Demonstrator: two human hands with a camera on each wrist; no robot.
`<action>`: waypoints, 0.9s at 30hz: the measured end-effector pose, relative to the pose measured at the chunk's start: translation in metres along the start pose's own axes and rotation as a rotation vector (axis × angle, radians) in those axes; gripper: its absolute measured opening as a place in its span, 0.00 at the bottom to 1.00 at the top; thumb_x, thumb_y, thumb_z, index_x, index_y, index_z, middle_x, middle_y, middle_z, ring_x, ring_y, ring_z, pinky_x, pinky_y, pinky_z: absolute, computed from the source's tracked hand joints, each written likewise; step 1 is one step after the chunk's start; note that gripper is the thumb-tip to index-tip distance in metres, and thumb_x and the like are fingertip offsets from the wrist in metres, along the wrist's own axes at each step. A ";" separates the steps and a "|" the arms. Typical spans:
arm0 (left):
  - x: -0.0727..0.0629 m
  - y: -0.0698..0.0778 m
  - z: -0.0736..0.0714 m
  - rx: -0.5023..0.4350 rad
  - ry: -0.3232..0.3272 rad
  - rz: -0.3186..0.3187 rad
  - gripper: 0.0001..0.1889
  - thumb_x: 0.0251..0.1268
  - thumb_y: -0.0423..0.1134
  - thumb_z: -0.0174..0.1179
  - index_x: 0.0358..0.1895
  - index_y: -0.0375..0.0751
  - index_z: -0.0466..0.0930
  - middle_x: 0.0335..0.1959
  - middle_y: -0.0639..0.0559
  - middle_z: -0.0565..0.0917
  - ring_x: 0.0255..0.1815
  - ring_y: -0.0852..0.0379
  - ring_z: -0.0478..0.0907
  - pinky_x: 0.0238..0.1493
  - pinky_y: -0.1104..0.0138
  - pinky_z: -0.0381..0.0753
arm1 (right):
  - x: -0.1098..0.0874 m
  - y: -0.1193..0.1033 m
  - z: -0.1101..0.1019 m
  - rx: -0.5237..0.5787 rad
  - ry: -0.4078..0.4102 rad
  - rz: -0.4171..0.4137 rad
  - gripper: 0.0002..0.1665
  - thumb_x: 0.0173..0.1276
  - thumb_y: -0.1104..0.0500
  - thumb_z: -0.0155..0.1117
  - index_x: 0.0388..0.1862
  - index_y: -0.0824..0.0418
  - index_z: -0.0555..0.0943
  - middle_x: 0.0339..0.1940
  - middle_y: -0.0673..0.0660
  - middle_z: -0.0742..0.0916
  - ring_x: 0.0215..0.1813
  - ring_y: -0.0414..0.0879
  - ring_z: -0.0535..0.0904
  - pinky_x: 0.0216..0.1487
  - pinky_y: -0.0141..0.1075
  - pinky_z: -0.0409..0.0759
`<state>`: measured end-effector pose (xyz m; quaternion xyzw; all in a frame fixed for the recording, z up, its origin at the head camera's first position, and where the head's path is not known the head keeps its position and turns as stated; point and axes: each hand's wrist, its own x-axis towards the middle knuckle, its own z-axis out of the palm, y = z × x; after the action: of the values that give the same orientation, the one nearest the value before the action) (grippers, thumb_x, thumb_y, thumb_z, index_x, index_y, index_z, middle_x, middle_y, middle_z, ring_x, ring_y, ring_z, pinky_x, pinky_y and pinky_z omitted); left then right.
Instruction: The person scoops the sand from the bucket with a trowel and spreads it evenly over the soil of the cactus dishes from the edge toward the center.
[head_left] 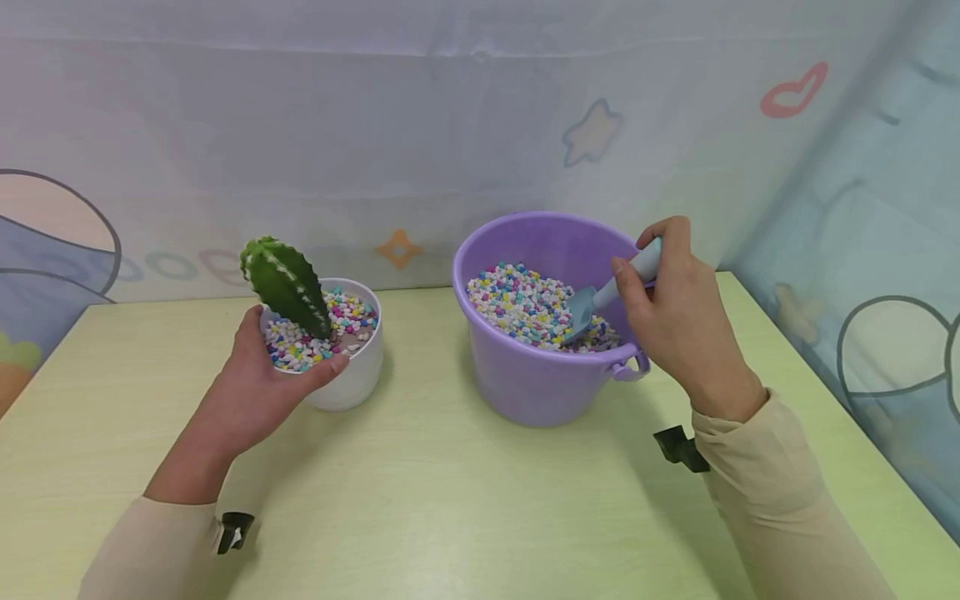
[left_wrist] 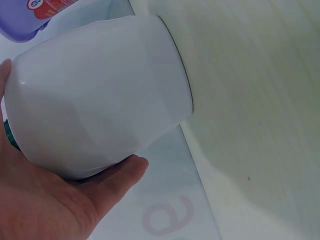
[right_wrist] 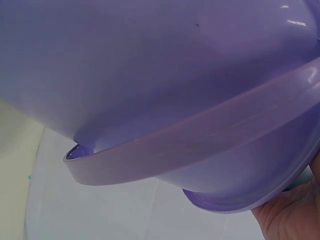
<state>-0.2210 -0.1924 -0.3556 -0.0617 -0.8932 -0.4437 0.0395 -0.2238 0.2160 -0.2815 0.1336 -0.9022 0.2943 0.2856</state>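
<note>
On the left of the head view, a white flowerpot (head_left: 347,379) stands on the table with a green cactus (head_left: 285,279) leaning to the left in it. Colored pebbles (head_left: 288,343) cover much of its top, and a brown patch shows at the front right. My left hand (head_left: 258,387) holds the pot's side, thumb across the near rim. My right hand (head_left: 678,321) grips a light blue hand shovel (head_left: 611,290) by its handle. The shovel's blade touches the pebbles (head_left: 517,304) inside a purple bucket (head_left: 536,383). In the right wrist view, the bucket hides the blade.
The bucket's handle (right_wrist: 190,135) hangs along its outer wall. A pale wooden table (head_left: 420,508) lies under everything. Behind it hangs a printed cloth backdrop (head_left: 337,150), and another printed cloth (head_left: 877,275) stands along the right edge.
</note>
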 end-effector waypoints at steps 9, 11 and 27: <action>-0.001 -0.001 -0.001 -0.001 0.004 0.003 0.56 0.60 0.56 0.68 0.76 0.34 0.36 0.68 0.31 0.56 0.67 0.35 0.59 0.62 0.42 0.60 | -0.001 -0.001 0.001 0.013 -0.001 0.004 0.16 0.75 0.59 0.55 0.52 0.67 0.64 0.23 0.60 0.79 0.24 0.52 0.77 0.27 0.44 0.72; -0.001 -0.001 -0.001 0.002 0.006 0.001 0.56 0.60 0.56 0.68 0.76 0.34 0.36 0.68 0.31 0.56 0.67 0.35 0.59 0.62 0.41 0.60 | 0.000 -0.001 0.002 0.011 -0.002 0.003 0.16 0.75 0.59 0.55 0.52 0.67 0.63 0.23 0.60 0.79 0.24 0.52 0.77 0.27 0.44 0.72; -0.001 -0.002 0.000 -0.002 0.003 0.002 0.56 0.59 0.57 0.68 0.76 0.34 0.37 0.68 0.32 0.57 0.67 0.35 0.59 0.62 0.41 0.60 | 0.021 0.013 -0.024 0.209 -0.270 0.109 0.08 0.73 0.58 0.61 0.44 0.58 0.72 0.37 0.57 0.89 0.31 0.51 0.84 0.28 0.36 0.77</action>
<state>-0.2200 -0.1938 -0.3569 -0.0621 -0.8925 -0.4448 0.0415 -0.2355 0.2393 -0.2592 0.1517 -0.9027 0.3810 0.1302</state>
